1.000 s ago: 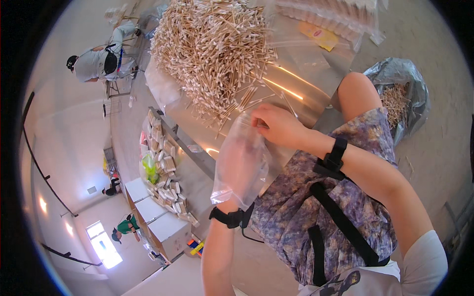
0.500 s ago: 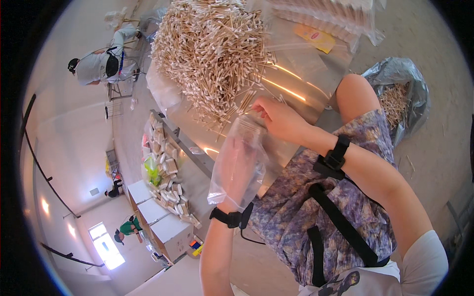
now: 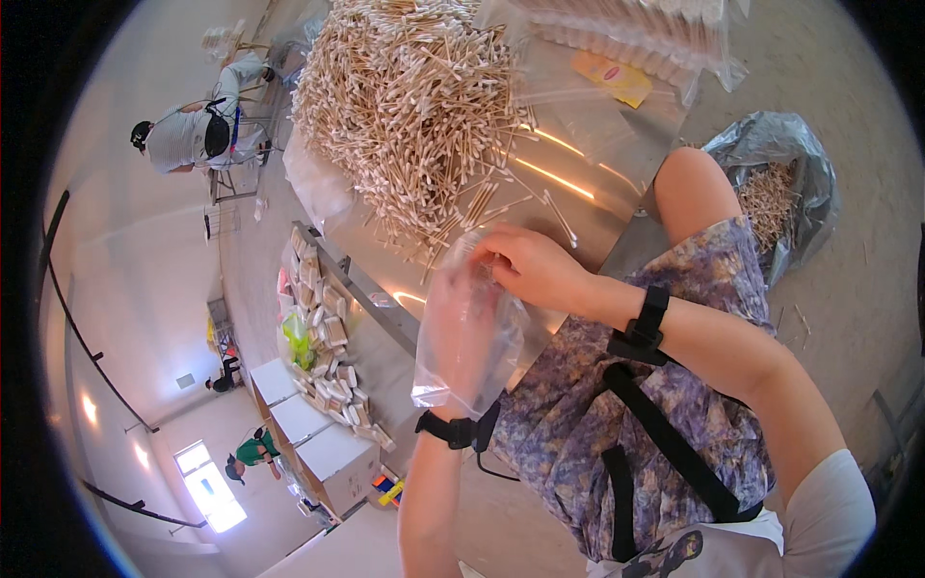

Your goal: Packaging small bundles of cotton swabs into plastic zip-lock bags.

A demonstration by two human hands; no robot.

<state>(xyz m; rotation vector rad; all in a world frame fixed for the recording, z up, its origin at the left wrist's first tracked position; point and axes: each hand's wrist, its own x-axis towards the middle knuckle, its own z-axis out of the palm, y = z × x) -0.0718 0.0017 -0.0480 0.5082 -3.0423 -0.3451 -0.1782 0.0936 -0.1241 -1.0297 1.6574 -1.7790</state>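
Note:
A heap of cotton swabs (image 3: 409,111) with pale sticks and white tips lies on the shiny metal tabletop (image 3: 617,197), with a few loose swabs (image 3: 559,217) at its near edge. Below the heap, a clear plastic bag (image 3: 434,376) drapes over my left hand (image 3: 462,313). That hand seems to grip the bag, though its fingers are blurred behind the film. My right hand (image 3: 525,260) is at the bag's upper end, thumb and fingertips pinched together on its edge. Whether a swab is in that pinch, I cannot make out.
Packed clear bags (image 3: 655,34) and a yellow card (image 3: 614,77) lie at the far right. A grey bag (image 3: 814,178) of swabs stands on the floor. Many small packs (image 3: 328,332) lie left, by white-topped boxes (image 3: 332,448). Other people (image 3: 193,140) are in the background at left.
My right hand has moved left and slightly down, from the loose swabs to the bag's upper edge. Several swabs at the heap's near edge have shifted.

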